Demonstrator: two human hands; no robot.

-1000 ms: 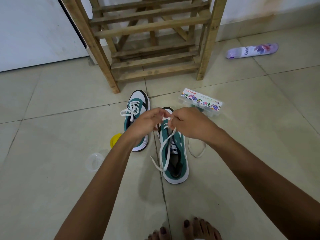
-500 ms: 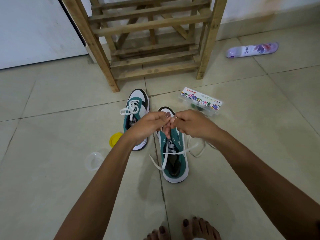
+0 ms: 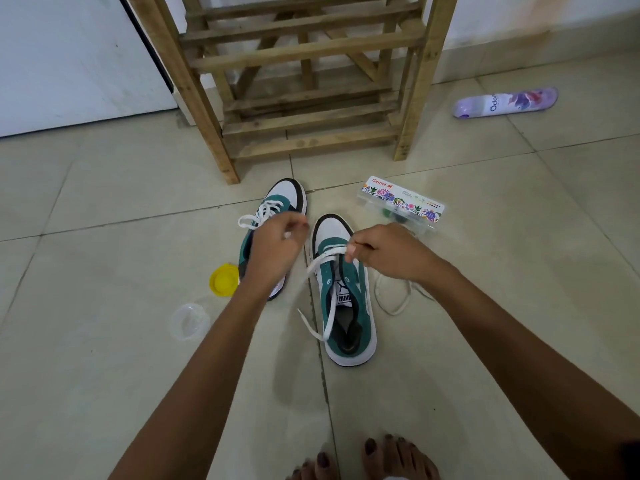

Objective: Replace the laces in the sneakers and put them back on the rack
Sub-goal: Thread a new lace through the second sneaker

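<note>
2 green-and-white sneakers are standing on the tiled floor (image 3: 104, 341). The right hand (image 3: 391, 252) is pinching a white lace (image 3: 325, 268) over the unlaced sneaker (image 3: 346, 296) beneath it. The left hand (image 3: 273, 251), fingers loosely curled, is hovering over the laced sneaker (image 3: 277, 202); whether it is holding anything cannot be told. The wooden rack (image 3: 304, 81) is standing beyond both hands.

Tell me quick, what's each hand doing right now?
Left hand: fingers curled, seemingly pinching the white lace.
Right hand: pinching the same lace over the right sneaker.
</note>
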